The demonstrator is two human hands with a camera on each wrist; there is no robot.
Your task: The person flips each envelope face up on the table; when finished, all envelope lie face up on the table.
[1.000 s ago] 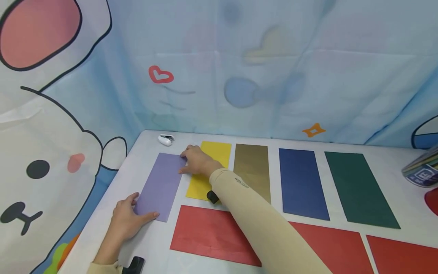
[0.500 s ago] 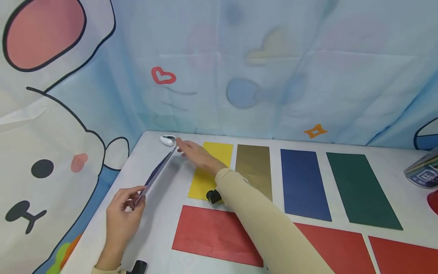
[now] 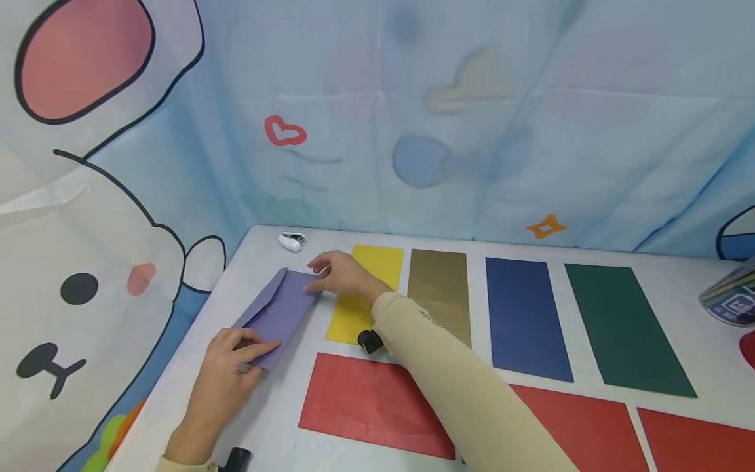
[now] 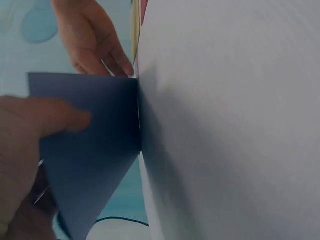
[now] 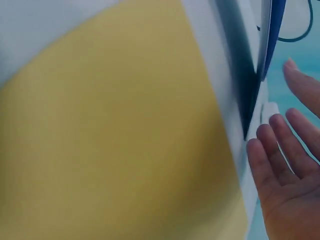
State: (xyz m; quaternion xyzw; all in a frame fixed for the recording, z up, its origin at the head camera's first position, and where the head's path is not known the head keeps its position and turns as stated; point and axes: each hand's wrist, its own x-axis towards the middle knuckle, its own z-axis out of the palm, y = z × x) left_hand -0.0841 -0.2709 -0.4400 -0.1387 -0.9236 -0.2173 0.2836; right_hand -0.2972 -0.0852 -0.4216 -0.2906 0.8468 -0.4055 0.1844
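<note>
A purple paper envelope (image 3: 289, 301) is held tilted above the left of the white table, its long flap edge raised on the left side. My left hand (image 3: 227, 367) grips its near end, with the thumb (image 4: 75, 120) lying across one face and the other fingers behind. Close to the envelope's far right corner is my right hand (image 3: 341, 275), fingers extended and spread in the right wrist view. Whether its thumb touches the paper is hard to tell. Just right of the envelope, partly beneath my right hand and wrist, lies a yellow paper rectangle (image 3: 374, 262).
Gold (image 3: 438, 288), blue (image 3: 527, 321) and green (image 3: 628, 328) rectangles lie in a row rightward. Several red ones lie nearer, the leftmost red rectangle (image 3: 371, 400) beside my right forearm. A small white gadget (image 3: 291, 242) sits at the back left. A pencil container (image 3: 731, 298) stands far right.
The purple envelope lay flat under both hands, then was lifted on edge, and now tilts with its flap side showing. My left hand has shifted its grip; my right hand has drawn slightly nearer me.
</note>
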